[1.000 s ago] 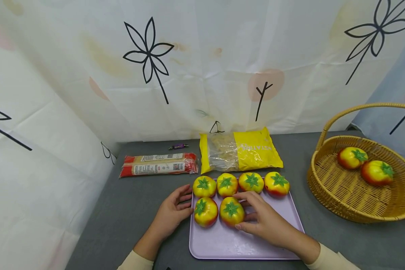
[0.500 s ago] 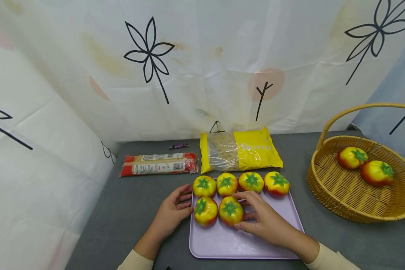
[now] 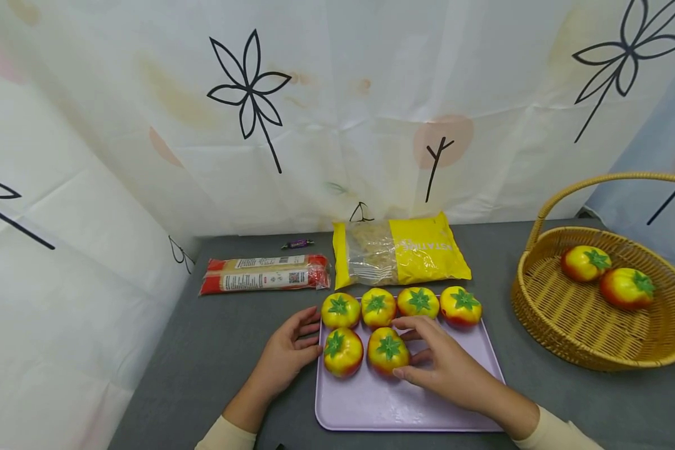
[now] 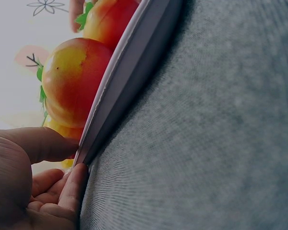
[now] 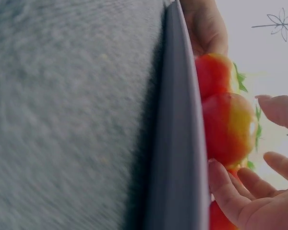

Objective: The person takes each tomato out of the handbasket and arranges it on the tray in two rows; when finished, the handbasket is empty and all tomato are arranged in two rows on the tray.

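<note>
On the lilac tray [image 3: 410, 409] stand several yellow-and-red toy fruits with green star-shaped leaf tops, four-leafed or more, like persimmons or tomatoes. They form a back row and a shorter front row. My right hand [image 3: 447, 369] is loosely cupped at the right side of the second front-row fruit [image 3: 389, 354]; in the right wrist view a fingertip meets a fruit's [image 5: 228, 129] base while the thumb stays apart. At the tray's left edge, beside the first front-row fruit [image 3: 343, 354], my left hand [image 3: 287, 353] rests with relaxed fingers; thumb and a fingertip touch the rim [image 4: 98, 96].
A wicker basket [image 3: 534, 312] with a tall handle holds two similar fruits [image 3: 627, 289] at the right. Behind the tray lies a yellow-and-clear food bag [image 3: 430, 250]. Left of it are a red-ended packet [image 3: 264, 274] and a small purple wrapped piece [image 3: 297, 244].
The second front-row fruit shifts slightly left, then back right, widening its gap from the first. My right hand has moved slightly right with it. My left hand stays put.
</note>
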{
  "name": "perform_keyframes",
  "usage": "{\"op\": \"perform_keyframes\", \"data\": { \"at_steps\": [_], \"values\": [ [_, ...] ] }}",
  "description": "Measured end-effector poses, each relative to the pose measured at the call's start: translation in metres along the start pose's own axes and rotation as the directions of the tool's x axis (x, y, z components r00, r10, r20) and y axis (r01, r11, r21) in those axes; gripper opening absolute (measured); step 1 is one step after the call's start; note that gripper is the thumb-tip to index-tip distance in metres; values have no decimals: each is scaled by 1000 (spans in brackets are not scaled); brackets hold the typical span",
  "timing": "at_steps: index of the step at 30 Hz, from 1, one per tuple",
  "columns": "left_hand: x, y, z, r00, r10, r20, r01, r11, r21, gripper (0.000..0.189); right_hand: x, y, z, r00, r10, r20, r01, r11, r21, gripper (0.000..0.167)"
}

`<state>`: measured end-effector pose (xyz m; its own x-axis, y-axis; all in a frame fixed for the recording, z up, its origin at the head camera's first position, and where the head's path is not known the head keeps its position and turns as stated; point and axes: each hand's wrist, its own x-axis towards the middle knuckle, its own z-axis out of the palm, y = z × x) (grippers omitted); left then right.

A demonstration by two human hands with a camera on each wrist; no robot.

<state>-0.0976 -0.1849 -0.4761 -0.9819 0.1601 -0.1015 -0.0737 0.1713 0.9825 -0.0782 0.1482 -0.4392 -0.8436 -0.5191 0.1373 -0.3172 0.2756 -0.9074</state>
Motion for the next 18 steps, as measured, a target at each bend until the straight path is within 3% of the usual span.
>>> {"op": "perform_keyframes", "data": {
  "at_steps": [10, 18],
  "values": [
    [0, -1, -1, 1000, -7, 1, 7, 1000, -8, 74, -4, -3, -26, 999, -15, -53, 20, 994, 104, 47],
    [1, -2, -1, 1000, -2, 6, 2, 1000, -11, 75, -10, -3, -67, 980, -159, -122, 179, 968, 177, 42]
  ]
}}
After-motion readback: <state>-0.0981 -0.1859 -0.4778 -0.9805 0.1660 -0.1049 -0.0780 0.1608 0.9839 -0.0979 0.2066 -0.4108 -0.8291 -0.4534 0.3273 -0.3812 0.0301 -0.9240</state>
